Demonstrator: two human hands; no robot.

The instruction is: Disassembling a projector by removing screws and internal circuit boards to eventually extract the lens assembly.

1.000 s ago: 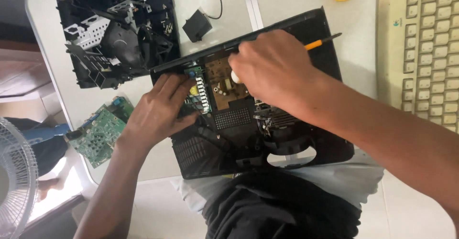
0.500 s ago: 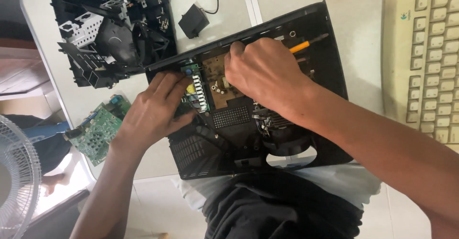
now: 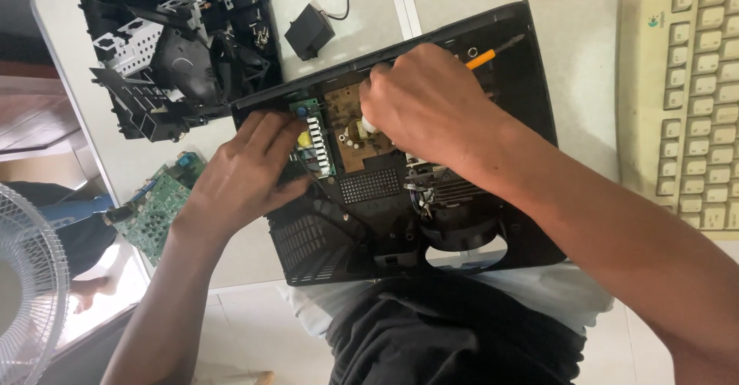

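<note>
A person sits at a white counter [image 3: 585, 69] w/ a big black plastic case [image 3: 431, 192] lying open in front of them, its near edge hanging over their lap. Inside the case sit a brown circuit board [image 3: 346, 127] and a small green board [image 3: 312, 135] just beside it.

The right hand [image 3: 431, 108] is curled over the brown board, its fingers wrapped around a screwdriver [image 3: 489, 54] w/ an orange and black handle (the tip is hidden under the hand, so I can't tell what it touches). The handle pokes out toward the far edge of the case.

The left hand [image 3: 250, 173] lies flat on the case, fingers stretched out and close together, tips touching the green board. It holds nothing.

Other stuff on the counter: a pile of black plastic and metal parts [image 3: 177, 46] at the far left, a small black box [image 3: 308, 31] w/ a thin wire near it, and a loose green circuit board [image 3: 158, 204] by the left wrist. A cream keyboard [image 3: 685, 100] sits well off to the right. A white fan [image 3: 27, 292] stands on the floor, low left.
</note>
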